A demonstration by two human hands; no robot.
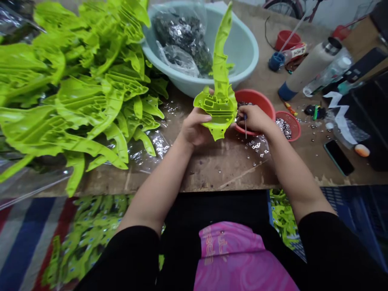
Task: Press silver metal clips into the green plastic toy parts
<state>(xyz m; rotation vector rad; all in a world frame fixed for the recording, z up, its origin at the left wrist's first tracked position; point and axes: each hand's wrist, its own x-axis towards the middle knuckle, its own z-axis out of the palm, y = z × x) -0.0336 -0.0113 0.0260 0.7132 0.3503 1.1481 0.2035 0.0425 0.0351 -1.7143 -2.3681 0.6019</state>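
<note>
A lime-green molded plastic part (222, 107) stands upright in my left hand (197, 127), its long curved arm pointing up and its ribbed inside facing me. The thumb of that hand lies across the part's lower left side. My right hand (254, 118) is closed around a small screwdriver (245, 123) whose thin shaft points down. It is over the front of a red bowl (265, 99) that contains small metal pieces. Its fingertips are partly hidden. Loose shiny metal clips (257, 145) lie scattered on the table just below the bowl.
A big pile of lime-green parts (75, 89) covers the left of the table. Behind my hands stands a pale blue basin (245, 44) with bagged dark pieces. At right are a red basket (297, 127), a phone (338, 157) and a tall flask (312, 66).
</note>
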